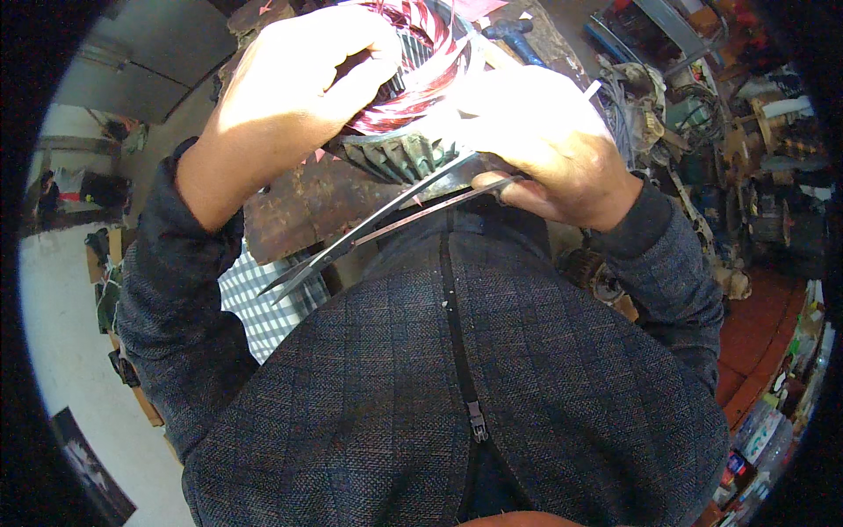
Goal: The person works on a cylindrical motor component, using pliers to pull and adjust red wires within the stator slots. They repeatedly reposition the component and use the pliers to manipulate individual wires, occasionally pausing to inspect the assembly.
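Note:
A motor stator (pixel 399 151) with a grey finned housing sits in front of me, with a ring of reddish enamelled wire winding (pixel 420 107) in it. My left hand (pixel 303 75) is at the left side of the winding, its thumb and fingers curled together; what lies between them, if anything, is lost in glare. My right hand (pixel 549 132) is closed around the handles of long metal scissors (pixel 329 255), whose tips point down and left toward my body. The fingers of this hand also reach the right side of the stator, where strong light washes out detail.
The stator stands on a worn, stained work surface (pixel 294 211). A blue hammer (pixel 511 32) lies beyond it. Cables and machine parts (pixel 685 119) are piled at the right, near a reddish floor area (pixel 764 342). Checked cloth (pixel 263 294) hangs at the left.

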A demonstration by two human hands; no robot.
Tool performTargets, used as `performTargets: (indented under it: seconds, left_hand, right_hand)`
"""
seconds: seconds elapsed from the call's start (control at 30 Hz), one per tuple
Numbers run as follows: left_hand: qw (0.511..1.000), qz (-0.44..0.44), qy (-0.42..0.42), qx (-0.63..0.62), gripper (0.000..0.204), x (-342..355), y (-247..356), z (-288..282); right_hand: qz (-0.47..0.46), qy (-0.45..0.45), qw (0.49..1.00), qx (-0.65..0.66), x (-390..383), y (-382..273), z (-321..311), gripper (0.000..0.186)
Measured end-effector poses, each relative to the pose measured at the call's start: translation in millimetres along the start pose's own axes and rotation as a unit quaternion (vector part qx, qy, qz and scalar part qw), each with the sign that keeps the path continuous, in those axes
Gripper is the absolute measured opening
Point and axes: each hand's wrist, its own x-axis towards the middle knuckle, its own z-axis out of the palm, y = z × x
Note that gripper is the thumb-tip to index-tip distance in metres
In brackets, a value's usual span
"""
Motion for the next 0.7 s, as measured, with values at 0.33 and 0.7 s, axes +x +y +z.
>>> performTargets:
  seconds: [0.33,0.7]
  left_hand:
    - [0.98,0.073,0.005,0.183,0.019,-16,17,3]
    - [0.955,0.158,-0.056,0.244,0.022,-22,7,-5]
  right_hand:
    - [-0.032,-0.009,0.999,0.035,18,-1,3,0.049]
    - [-0.101,0.068,0.993,-0.007,32,2,-1,0.054]
